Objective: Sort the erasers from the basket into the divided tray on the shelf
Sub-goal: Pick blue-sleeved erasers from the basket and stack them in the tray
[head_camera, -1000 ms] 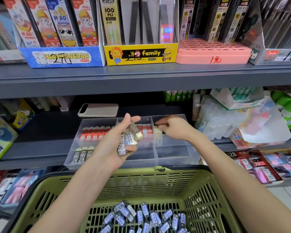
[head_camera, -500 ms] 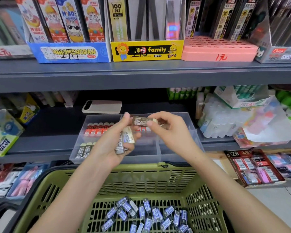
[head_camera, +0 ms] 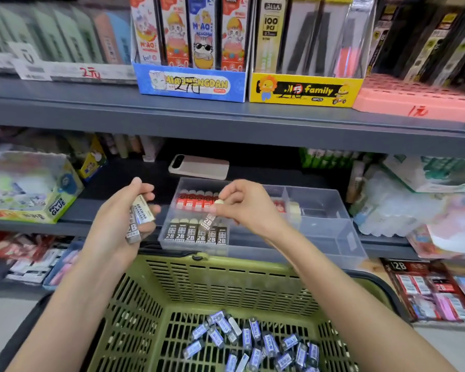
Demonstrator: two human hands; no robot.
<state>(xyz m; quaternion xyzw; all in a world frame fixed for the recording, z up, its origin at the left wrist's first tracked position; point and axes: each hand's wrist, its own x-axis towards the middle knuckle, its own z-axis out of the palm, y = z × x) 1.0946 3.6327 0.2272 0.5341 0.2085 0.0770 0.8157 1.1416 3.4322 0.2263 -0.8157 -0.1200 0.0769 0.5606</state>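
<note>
Brown 2B eraser point(head_camera: 208, 220) | right hand point(head_camera: 246, 208) pinches it | above tray point(head_camera: 341, 237) front-left compartment

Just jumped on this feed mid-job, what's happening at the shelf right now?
A person is sorting erasers at a shop shelf. The right hand pinches a dark 2B eraser over the front-left compartment of the clear divided tray, where a row of matching 2B erasers stands. Red-sleeved erasers fill the compartment behind it. The left hand holds a few more erasers, off to the tray's left. Many blue-sleeved erasers lie in the green basket below.
</note>
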